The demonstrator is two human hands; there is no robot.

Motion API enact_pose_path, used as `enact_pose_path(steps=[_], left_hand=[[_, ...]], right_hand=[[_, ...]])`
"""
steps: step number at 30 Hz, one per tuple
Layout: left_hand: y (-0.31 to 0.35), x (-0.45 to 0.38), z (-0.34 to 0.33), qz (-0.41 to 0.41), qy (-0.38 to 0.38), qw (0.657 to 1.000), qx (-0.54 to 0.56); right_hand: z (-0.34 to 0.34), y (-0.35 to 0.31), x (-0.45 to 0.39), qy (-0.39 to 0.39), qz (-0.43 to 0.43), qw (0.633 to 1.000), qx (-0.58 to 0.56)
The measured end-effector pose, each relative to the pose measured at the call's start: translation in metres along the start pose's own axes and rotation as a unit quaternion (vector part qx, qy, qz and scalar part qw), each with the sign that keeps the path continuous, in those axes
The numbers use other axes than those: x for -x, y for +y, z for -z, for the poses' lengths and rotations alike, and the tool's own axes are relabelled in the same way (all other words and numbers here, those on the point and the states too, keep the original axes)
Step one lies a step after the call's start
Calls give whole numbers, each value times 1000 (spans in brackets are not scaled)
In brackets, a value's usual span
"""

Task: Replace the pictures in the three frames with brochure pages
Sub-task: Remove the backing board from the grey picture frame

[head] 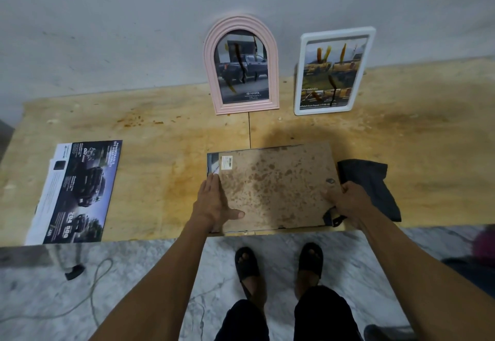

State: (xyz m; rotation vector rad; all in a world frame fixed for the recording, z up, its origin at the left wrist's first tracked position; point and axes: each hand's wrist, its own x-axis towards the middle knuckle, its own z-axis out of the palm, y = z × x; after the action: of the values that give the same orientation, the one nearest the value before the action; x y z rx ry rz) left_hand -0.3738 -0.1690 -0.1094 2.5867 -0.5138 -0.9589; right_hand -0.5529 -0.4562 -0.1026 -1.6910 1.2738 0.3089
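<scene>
A third frame lies face down at the table's front edge, its stained brown backing board (276, 185) uppermost and shifted right, so a strip of a page (213, 165) shows at its left end. My left hand (214, 203) lies flat on the board's left edge, thumb spread across it. My right hand (347, 200) grips the board's right end near a black stand piece (332, 216). A pink arched frame (242, 66) and a white rectangular frame (333, 71) lean upright on the wall, each showing a truck brochure page. Loose brochure pages (77, 190) lie at the left.
A dark cloth (375, 185) lies on the wooden table (166, 158) just right of the face-down frame. The table's front edge runs right under the frame. Below it are a marble floor, my sandalled feet, a table leg and a cable at the left.
</scene>
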Motion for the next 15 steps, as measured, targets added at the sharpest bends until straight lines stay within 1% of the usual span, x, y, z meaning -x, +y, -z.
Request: enact_pose_path(steps=[5, 9, 12, 15], left_hand=[[-7, -5, -4, -8, -12, 999, -48], [-13, -10, -8, -10, 2, 999, -50], [-9, -6, -7, -22, -1, 998, -63], [-11, -5, -7, -37, -2, 997, -75]], right_hand=[[0, 3, 0, -11, -6, 995, -96], [3, 1, 8, -38, -31, 976, -213], [4, -1, 12, -45, -37, 972, -229], [2, -3, 12, -33, -36, 972, -231]])
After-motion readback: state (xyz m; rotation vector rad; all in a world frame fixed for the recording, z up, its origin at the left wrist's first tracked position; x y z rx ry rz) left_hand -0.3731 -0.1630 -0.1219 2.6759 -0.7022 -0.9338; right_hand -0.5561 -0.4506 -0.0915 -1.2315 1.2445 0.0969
